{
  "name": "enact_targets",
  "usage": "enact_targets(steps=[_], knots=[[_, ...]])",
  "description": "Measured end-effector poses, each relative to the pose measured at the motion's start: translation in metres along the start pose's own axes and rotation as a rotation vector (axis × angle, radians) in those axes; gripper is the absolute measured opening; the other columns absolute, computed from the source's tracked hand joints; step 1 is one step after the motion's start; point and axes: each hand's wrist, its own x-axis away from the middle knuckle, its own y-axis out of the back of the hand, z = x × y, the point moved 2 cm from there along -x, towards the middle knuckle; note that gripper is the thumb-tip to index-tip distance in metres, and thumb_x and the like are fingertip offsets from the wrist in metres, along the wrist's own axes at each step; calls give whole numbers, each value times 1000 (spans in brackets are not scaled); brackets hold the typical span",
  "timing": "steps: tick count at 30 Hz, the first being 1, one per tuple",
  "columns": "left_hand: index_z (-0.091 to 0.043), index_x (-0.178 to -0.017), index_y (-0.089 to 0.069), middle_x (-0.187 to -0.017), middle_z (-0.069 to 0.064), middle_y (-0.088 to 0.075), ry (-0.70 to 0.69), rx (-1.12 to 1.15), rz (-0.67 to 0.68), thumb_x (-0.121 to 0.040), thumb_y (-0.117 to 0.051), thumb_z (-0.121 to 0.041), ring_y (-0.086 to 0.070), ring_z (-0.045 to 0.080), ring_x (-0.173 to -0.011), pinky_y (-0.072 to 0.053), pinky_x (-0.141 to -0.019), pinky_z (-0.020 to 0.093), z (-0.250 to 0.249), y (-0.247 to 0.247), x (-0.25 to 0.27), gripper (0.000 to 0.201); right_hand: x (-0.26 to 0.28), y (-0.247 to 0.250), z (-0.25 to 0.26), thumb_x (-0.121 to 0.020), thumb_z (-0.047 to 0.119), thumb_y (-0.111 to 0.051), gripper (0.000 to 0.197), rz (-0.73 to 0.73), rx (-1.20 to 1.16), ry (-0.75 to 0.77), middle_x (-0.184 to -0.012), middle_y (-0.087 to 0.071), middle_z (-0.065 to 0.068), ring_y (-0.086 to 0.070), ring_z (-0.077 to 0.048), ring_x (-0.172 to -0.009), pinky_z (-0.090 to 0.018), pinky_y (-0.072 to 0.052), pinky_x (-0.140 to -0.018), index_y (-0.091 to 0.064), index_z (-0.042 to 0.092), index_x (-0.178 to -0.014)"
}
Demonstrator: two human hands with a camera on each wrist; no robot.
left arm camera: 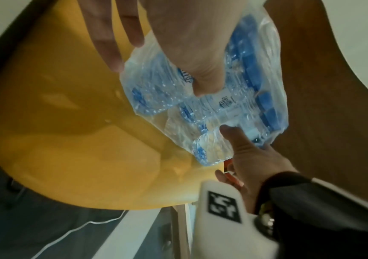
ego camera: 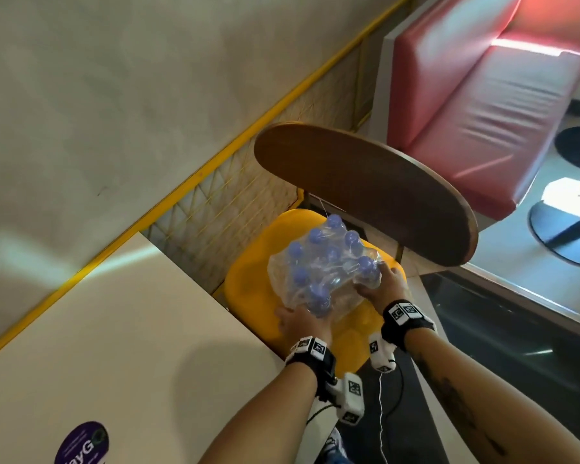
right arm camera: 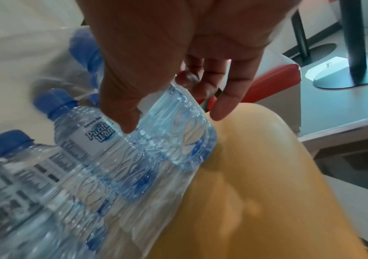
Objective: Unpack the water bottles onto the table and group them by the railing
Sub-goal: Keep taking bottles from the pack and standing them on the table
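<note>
Yellow chair (ego camera: 248, 289) beside cream table (ego camera: 131, 329).

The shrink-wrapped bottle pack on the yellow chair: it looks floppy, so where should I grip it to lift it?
Grip the bottle pack low on its two opposite sides, as both hands do: loose wrap gives poor hold, the bottles stay firm.

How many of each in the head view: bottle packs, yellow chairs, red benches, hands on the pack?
pack of water bottles: 1
yellow chair: 1
red bench: 1
hands gripping the pack: 2 (left hand, right hand)
Total: 5
</note>
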Motion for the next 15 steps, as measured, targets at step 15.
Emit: enact_targets(steps=[15], knots=[[-31,-97,-61,-92,-12,-68,-443,274,115,-59,-85,-38,-64,8,-82,-54,-73,27,166,136,39,45,148,-65,34,-53,57,-78,72,422,198,449,-109,-53,6,-58,-14,-93,-28,-49,-82,-56,31,-117]])
